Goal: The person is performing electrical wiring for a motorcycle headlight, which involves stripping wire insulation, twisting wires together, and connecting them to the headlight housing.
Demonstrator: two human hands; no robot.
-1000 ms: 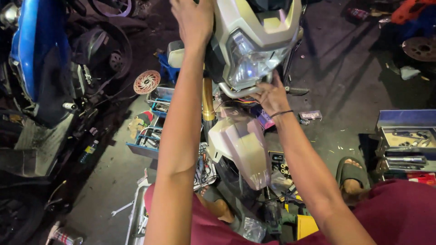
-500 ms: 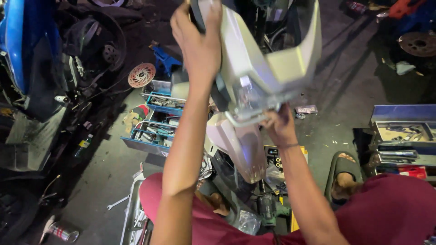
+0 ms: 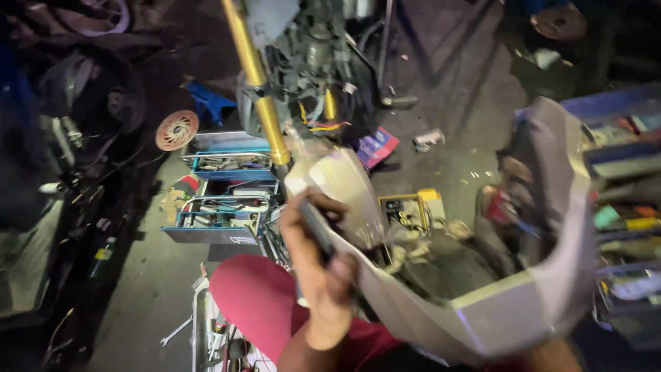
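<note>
Gripping the near edge of a large grey fairing panel (image 3: 523, 310), the left hand (image 3: 318, 265) has its fingers curled tight over the rim, thumb side toward the camera, wrist low in the middle of the view. The panel hangs in the air over the person's lap, tilted, its hollow inner side facing up and its far end rising at the right, where the picture is smeared; the right hand is probably somewhere under that end, but it does not show, so its grip cannot be told. Beyond the panel stands a stripped motorcycle front with a gold fork leg (image 3: 256, 83) running up to the top edge and loose yellow and orange wires just beside it. A pale front mudguard (image 3: 341, 182) sits below the fork, near the left hand. On the concrete floor (image 3: 454, 103) to the left lie blue tool trays (image 3: 220, 207) filled with tools, with a round reddish disc (image 3: 177, 129) beside them. A yellow box (image 3: 407, 209) rests behind the panel, and red trousers (image 3: 255, 303) cover the knee below.
</note>
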